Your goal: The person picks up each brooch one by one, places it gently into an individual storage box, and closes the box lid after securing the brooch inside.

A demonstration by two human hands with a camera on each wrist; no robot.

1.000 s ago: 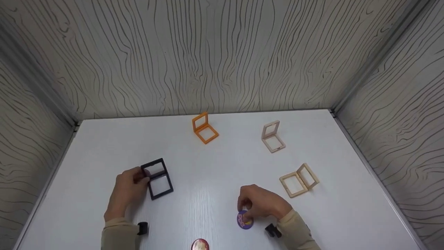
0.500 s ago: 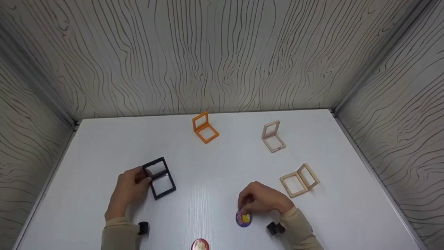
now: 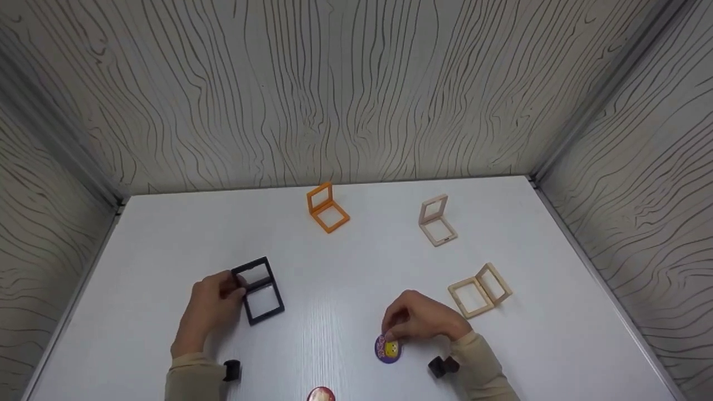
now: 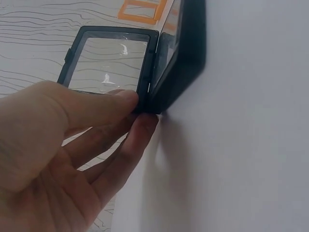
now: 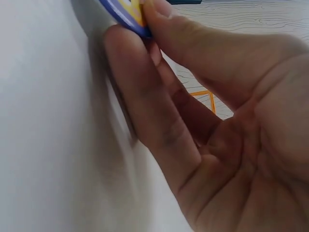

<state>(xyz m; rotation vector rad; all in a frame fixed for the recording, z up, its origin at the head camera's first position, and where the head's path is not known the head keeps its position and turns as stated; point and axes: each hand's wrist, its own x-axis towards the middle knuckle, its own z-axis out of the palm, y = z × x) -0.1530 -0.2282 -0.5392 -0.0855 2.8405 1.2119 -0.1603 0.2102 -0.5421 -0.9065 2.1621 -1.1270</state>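
Note:
My left hand (image 3: 211, 306) pinches a black hinged display frame (image 3: 259, 285) by its left side near the hinge. In the left wrist view the thumb lies over the frame's edge with fingertips behind it, and one clear-film panel (image 4: 108, 63) stands opened away from the other. Over the front right of the table, my right hand (image 3: 426, 318) pinches a round purple badge (image 3: 389, 351) printed with a yellow figure. The right wrist view shows only the badge's rim (image 5: 128, 14) between thumb and forefinger, close above the white surface.
A red round badge (image 3: 321, 395) lies at the front edge of view, partly cut off. Further back on the white table (image 3: 167, 234) stand an orange opened frame (image 3: 322, 207), a pale pinkish one (image 3: 432, 219) and a light wood-coloured one (image 3: 484, 291). Patterned walls surround the table.
The left hand and black frame have shifted slightly right. The purple badge has moved a little left, and the right thumb now covers less of its yellow print.

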